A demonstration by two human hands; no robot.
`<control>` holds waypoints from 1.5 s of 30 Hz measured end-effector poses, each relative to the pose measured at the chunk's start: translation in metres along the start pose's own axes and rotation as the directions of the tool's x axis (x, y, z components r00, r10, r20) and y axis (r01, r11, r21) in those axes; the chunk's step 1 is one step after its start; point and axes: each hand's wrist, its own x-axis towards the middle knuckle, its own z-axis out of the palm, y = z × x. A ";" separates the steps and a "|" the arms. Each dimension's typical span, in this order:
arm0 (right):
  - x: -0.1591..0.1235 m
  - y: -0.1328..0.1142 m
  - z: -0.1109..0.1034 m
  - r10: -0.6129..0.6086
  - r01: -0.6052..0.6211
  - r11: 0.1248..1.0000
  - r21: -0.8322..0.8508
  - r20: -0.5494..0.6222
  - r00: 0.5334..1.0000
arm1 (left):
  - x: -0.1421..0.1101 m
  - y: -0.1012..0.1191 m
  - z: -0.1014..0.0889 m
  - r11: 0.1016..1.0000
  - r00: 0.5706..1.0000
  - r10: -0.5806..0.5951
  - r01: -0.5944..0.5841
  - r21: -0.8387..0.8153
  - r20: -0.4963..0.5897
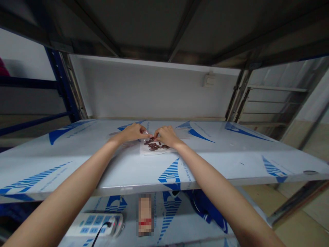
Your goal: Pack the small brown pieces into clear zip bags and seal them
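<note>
Noting remotely the left hand [131,133] pinched on a small clear piece [146,132], the right hand [167,136] narrow, hold unconfirmed, and dark-brown pieces [155,144] lying heaped on white paper [146,152].

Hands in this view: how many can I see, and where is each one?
2. The left hand and right hand are both over small dark pieces on a white sheet, fingertips close. A blurred patch below may hide another.
</note>
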 end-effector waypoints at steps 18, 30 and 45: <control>0.005 0.001 -0.002 0.105 0.035 0.893 0.449 -0.282 0.954 | 0.000 0.005 0.002 0.983 0.995 0.080 -0.089 -0.160 -0.060; 0.002 0.006 0.005 0.041 -0.041 0.961 0.274 0.004 0.999 | 0.000 0.000 -0.004 0.985 0.989 0.007 -0.032 -0.168 -0.151; 0.002 0.008 -0.007 0.049 0.011 0.964 0.267 -0.216 0.975 | -0.002 0.000 0.003 0.997 1.000 0.025 -0.025 -0.079 -0.003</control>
